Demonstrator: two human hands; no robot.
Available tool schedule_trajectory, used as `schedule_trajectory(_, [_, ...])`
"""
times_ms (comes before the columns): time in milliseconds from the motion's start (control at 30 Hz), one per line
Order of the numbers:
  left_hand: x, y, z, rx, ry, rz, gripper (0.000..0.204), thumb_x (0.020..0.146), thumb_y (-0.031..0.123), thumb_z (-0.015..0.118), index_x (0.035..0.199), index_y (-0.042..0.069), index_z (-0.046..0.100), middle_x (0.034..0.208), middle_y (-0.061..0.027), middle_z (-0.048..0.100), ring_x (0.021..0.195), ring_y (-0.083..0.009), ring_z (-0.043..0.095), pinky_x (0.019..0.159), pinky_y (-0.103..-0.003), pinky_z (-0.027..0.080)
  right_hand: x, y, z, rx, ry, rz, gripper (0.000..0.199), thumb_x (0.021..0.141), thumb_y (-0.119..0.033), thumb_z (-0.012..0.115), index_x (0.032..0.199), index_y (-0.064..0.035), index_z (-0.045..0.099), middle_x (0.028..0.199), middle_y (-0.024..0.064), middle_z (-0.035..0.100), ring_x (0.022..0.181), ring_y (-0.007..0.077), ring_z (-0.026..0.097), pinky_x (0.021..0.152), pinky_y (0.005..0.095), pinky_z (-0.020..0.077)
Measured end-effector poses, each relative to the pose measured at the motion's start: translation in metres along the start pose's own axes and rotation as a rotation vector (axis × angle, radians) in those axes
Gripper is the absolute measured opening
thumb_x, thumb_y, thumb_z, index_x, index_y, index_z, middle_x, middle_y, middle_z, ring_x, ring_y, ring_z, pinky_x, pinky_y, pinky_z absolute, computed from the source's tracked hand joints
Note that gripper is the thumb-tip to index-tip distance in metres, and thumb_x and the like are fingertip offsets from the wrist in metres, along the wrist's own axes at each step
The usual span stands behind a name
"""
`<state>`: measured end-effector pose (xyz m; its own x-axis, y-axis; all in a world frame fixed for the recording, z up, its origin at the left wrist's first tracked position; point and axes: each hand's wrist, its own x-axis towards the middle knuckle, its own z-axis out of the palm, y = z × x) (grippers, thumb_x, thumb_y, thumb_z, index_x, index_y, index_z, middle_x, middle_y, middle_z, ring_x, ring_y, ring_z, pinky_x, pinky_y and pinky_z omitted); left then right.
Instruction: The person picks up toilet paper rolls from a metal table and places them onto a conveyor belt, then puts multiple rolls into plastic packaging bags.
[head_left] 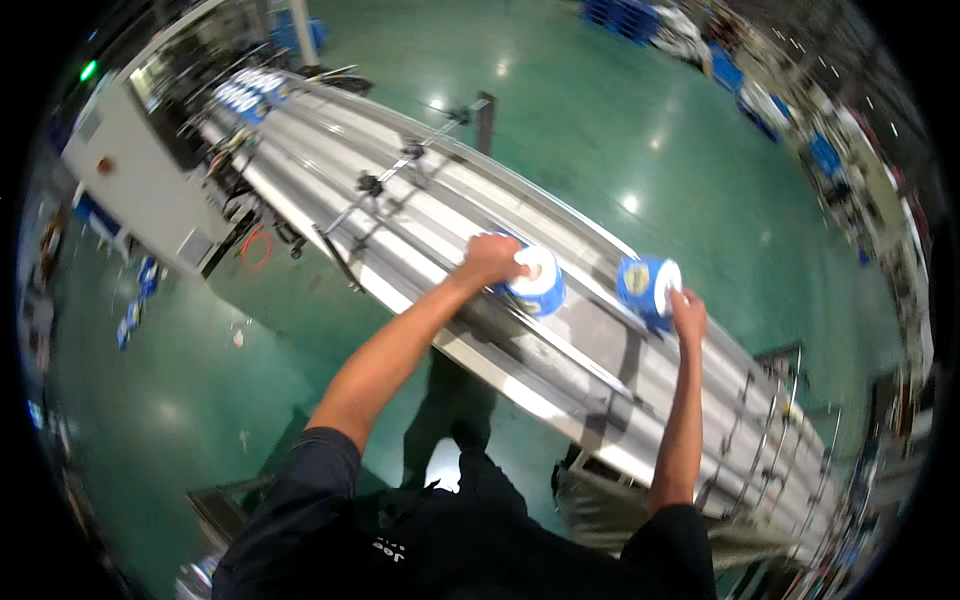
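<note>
My left hand grips a paper roll in a blue printed wrapper. Its white end faces up toward me and my thumb lies near its core. This roll is over the middle lanes of a long metal conveyor. Farther right, my right hand closes on the white end of a second blue-wrapped roll, which lies on its side by the conveyor's far rail. Whether either roll is lifted off the lanes I cannot tell.
Several blue-and-white rolls stand grouped at the conveyor's far left end, next to a grey machine cabinet. Guide rods with black clamps cross above the lanes. More rods stand at the right end. Green floor surrounds the line.
</note>
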<state>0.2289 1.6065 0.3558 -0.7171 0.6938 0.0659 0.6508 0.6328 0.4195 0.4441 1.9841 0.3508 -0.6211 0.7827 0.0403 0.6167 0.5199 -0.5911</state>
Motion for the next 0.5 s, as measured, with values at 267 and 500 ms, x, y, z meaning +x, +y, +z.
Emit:
schedule_trajectory(267, [-0.086, -0.033, 0.047, -0.183, 0.733, -0.036, 0.020, 0.083, 0.023, 0.063, 0.096, 0.008, 0.067, 0.109, -0.0155, 0.063, 0.104, -0.0312, 0.061, 0.089, -0.047, 0.050, 0.052, 0.001, 0.046, -0.678, -0.019, -0.487, 0.054, 0.085, -0.049, 0.075, 0.111, -0.0013, 0.069, 0.102, 0.0207, 0.071, 0.089, 0.0383, 0.068, 0.077, 0.0507, 0.0550])
schedule_trajectory(500, [-0.452, -0.006, 0.076, -0.163, 0.761, -0.328, 0.027, 0.091, 0.010, 0.061, 0.118, 0.004, 0.066, 0.113, -0.0147, 0.064, 0.109, -0.0350, 0.060, 0.095, -0.046, 0.050, -0.195, -0.240, 0.106, 0.391, -0.101, -1.510, 0.063, 0.091, -0.053, 0.072, 0.127, -0.0015, 0.068, 0.092, 0.0172, 0.074, 0.075, 0.0328, 0.071, 0.064, 0.0476, 0.0557])
